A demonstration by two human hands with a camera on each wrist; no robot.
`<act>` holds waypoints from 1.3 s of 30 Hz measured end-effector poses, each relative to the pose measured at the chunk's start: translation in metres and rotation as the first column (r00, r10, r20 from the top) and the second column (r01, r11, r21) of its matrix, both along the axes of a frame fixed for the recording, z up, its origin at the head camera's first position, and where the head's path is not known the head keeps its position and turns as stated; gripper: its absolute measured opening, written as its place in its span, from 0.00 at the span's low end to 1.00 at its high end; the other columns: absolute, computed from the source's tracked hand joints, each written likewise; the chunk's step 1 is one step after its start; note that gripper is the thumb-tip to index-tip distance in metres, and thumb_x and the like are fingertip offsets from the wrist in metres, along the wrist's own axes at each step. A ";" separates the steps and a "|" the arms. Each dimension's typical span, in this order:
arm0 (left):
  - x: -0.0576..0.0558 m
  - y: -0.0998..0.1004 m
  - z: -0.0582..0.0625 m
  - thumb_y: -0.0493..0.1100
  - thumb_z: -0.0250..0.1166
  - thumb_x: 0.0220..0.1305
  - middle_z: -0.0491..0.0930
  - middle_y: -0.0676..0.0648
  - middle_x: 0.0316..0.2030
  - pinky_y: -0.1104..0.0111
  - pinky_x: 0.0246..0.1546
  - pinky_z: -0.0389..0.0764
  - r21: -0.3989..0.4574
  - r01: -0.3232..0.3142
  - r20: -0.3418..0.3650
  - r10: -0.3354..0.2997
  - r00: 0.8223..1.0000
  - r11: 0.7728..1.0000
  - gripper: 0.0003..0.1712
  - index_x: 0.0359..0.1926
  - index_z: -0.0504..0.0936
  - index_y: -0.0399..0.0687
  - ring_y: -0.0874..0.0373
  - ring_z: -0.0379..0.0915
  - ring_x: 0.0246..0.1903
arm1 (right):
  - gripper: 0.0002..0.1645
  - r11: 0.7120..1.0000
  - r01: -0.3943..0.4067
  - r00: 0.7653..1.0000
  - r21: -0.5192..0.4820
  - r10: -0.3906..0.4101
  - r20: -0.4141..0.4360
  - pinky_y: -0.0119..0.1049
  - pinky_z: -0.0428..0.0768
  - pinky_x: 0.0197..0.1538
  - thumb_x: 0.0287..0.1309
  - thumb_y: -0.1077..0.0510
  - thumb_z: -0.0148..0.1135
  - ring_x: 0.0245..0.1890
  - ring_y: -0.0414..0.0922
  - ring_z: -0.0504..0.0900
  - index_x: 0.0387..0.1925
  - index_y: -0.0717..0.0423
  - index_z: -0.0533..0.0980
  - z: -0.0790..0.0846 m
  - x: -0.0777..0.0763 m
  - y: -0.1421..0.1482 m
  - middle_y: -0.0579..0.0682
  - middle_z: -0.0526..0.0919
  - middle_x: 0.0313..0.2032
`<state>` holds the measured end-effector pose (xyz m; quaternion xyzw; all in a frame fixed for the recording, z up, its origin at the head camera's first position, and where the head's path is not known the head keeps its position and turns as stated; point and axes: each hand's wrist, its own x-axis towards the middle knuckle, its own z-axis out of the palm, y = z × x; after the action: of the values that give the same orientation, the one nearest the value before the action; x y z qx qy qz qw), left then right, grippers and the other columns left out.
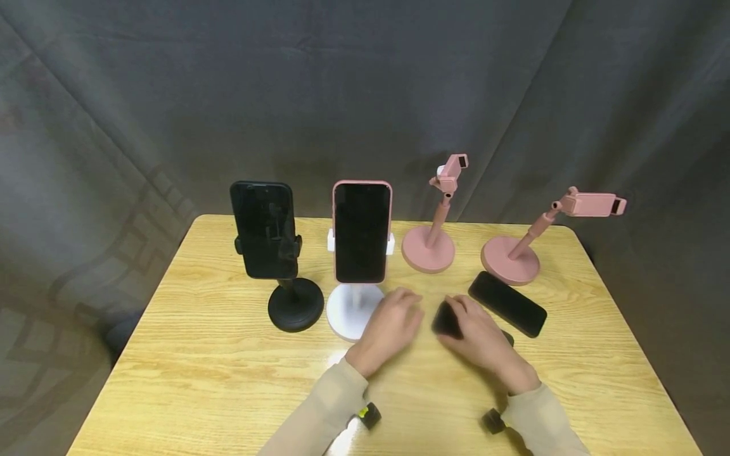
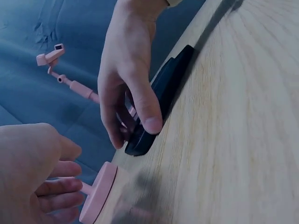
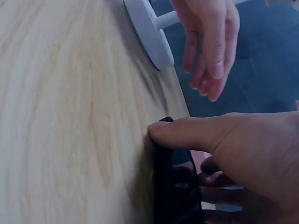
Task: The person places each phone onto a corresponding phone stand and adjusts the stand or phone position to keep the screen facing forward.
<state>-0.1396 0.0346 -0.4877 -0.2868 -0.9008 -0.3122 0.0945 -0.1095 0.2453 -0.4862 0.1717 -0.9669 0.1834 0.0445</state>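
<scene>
Black, glossy, slab-shaped phone (image 1: 447, 321): in the head view we see it to the right of the white disc-based stand (image 1: 342, 316), gripped in the right hand (image 1: 481, 339). The left hand (image 1: 390, 324) is just beside that stand, fingers loosely bent, holding nothing. We see a pink-rimmed, dark-glass phone (image 1: 362, 234) clamped upright on the stand; left of it, a black round-footed stand (image 1: 295, 305) bears a black rectangular phone (image 1: 264, 229). Farther right of the white stand are two smooth pink stands with round bases (image 1: 429, 250) and a second black, round-cornered phone (image 1: 507, 304), lying flat on the pale, grained wooden table (image 1: 228, 380).

In the left wrist view, we find the right thumb against the gripped phone's dark edge, and the left fingers slack.

In the right wrist view, we see the left hand near the white stand's thick, smooth disc. We cannot tell whether the gripped phone touches the wood.
</scene>
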 end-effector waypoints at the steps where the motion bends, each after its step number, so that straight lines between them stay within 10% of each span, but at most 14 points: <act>1: -0.001 0.001 0.000 0.48 0.54 0.67 0.77 0.48 0.48 0.69 0.52 0.76 -0.009 -0.001 -0.008 0.001 1.000 1.000 0.19 0.53 0.79 0.44 0.58 0.71 0.48 | 0.48 1.000 0.000 1.000 0.006 0.000 0.007 0.56 0.70 0.58 0.46 0.44 0.69 0.55 0.59 0.69 0.63 0.69 0.65 0.001 0.000 0.001 0.64 0.72 0.55; 20: -0.023 0.024 -0.006 0.51 0.58 0.64 0.73 0.48 0.54 0.67 0.56 0.72 -0.158 -0.021 0.033 0.027 0.999 0.987 0.26 0.60 0.73 0.43 0.57 0.68 0.52 | 0.45 0.996 -0.008 0.996 0.088 0.000 0.084 0.53 0.76 0.49 0.43 0.45 0.71 0.50 0.56 0.70 0.59 0.67 0.69 0.013 0.009 0.020 0.59 0.71 0.52; 26: -0.038 0.043 -0.010 0.51 0.61 0.61 0.69 0.43 0.61 0.58 0.65 0.62 -0.183 -0.034 -0.048 0.025 0.999 0.982 0.33 0.64 0.69 0.41 0.52 0.62 0.61 | 0.45 0.996 0.009 0.997 0.089 -0.015 0.074 0.53 0.76 0.47 0.42 0.44 0.72 0.50 0.55 0.70 0.59 0.66 0.70 0.013 0.009 0.023 0.59 0.72 0.51; 39: -0.058 0.070 -0.011 0.57 0.55 0.64 0.59 0.47 0.69 0.57 0.70 0.52 -0.471 -0.064 -0.057 0.043 0.997 0.880 0.39 0.71 0.58 0.47 0.54 0.50 0.68 | 0.46 0.996 -0.012 0.999 0.091 0.007 0.047 0.52 0.75 0.49 0.42 0.44 0.72 0.49 0.55 0.70 0.59 0.66 0.70 0.008 0.007 0.024 0.58 0.72 0.50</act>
<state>-0.1980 0.1050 -0.4991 -0.2832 -0.9549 -0.0741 0.0505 -0.1021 0.2695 -0.4782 0.1739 -0.9742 0.1432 0.0134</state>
